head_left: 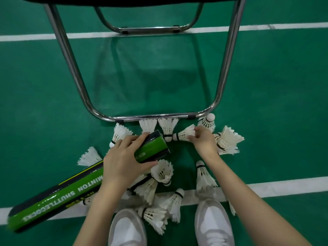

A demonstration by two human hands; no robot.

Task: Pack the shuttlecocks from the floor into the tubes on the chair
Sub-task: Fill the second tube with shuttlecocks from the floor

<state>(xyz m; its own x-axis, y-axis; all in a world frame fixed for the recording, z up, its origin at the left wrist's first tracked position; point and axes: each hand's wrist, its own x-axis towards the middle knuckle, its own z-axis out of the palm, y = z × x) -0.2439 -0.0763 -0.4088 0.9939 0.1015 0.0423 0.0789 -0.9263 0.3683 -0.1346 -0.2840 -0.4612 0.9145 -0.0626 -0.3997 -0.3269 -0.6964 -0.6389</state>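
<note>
The step in hand is a pick-up: one more shuttlecock is being gathered from the floor to go into a tube. The left hand (122, 157) is wrapped around a green and black tube (85, 181), fingers curled over it near its open end, which points toward the chair and the heap. The tube's far end angles down to the lower left, close to the floor. The right hand (204, 141) reaches forward with its fingers partly open, tips closing on the feather skirt of a shuttlecock (182, 134) lying on its side just in front of the chair's metal frame (152, 117); whether the pinch is complete I cannot tell.

The next move, as I judge it, calls for lifting that shuttlecock, turning it cork-first and sliding it into the tube's mouth, with the left hand steadying the opening.

The shuttlecocks are white and feathered, with black bands above rounded white corks. Many lie scattered on the green floor (53, 86) between the chair frame and the person's pale shoes (213, 226), some tipped on their sides, some nested or overlapping. So much remains loose that the task looks far from done. Only the chair's frame and the seat's dark underside are visible, so any tubes on it are out of sight.
</note>
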